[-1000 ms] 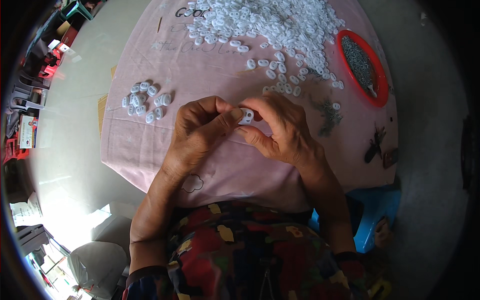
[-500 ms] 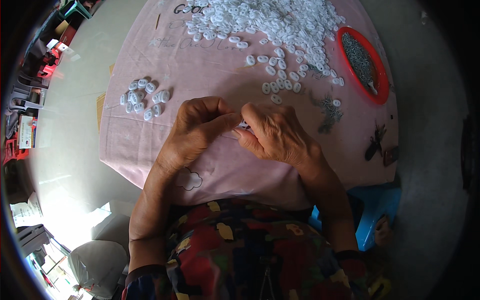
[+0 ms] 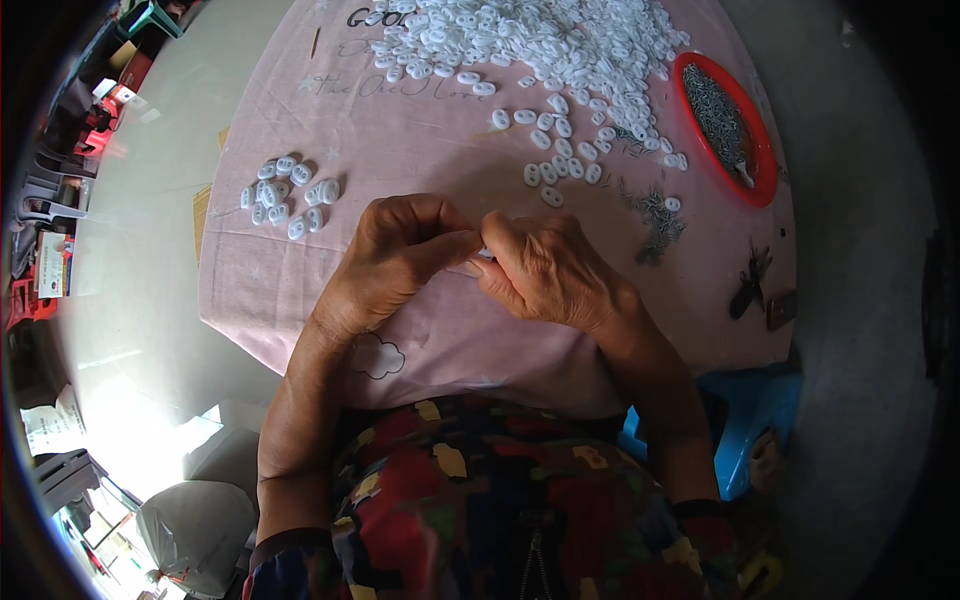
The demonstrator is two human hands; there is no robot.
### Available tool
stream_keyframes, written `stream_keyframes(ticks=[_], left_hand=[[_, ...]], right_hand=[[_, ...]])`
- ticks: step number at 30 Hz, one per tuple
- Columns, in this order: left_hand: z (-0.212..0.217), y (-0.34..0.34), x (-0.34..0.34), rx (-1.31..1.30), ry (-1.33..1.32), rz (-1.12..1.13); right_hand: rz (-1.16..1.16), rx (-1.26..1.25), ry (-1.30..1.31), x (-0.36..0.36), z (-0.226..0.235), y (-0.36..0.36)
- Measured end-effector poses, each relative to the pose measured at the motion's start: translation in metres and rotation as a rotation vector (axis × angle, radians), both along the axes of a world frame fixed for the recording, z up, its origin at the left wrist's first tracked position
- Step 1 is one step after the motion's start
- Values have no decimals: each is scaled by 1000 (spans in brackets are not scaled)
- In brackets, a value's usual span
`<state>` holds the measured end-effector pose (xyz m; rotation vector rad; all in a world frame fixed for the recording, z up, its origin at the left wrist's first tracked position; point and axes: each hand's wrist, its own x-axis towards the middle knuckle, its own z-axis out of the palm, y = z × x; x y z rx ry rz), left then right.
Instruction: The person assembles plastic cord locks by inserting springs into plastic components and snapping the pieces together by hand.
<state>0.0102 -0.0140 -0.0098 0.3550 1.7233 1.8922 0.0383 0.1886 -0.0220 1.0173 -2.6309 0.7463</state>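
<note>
Left hand (image 3: 400,250) and right hand (image 3: 545,270), now closed together, pinch a small white oval plastic piece (image 3: 486,254), formerly exposed, over pink cloth (image 3: 420,130)

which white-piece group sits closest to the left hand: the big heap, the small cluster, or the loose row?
The small cluster, on the pink cloth just left of the left hand. The big heap lies along the far edge; the loose row sits nearer the right hand.

Red dish (image 3: 762,160) of metal bits, blue stool (image 3: 757,415)

Left hand (image 3: 400,250), right hand (image 3: 545,270) pinched together (fingertips touching).
</note>
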Motion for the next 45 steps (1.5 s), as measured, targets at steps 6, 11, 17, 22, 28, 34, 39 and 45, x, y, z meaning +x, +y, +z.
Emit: stream_keyframes(ticks=[6, 11, 17, 22, 28, 34, 39, 45], left_hand=[[2, 0, 0, -17, -2, -13], [3, -1, -1, 10, -24, 7], [15, -18, -4, -91, -27, 189], [23, -53, -16, -492, 480, 518], [12, -70, -22, -676, 676, 705], [14, -40, -15, -915, 1073, 500], [2, -40, -21, -999, 931, 644], [-6, -48, -30, -920, 1043, 636]], right_hand=[[8, -49, -63, -1, -2, 3], [-12, -85, 12, -3, 5, 4], [-162, -212, -23, -8, 17, 19], [-398, -302, 137, -20, 14, 38], [-536, -313, 182, -24, 16, 55], [-819, -93, 84, -28, 11, 102], [-718, -78, -55, -23, 11, 112], [-575, -130, -82, -22, 13, 105]])
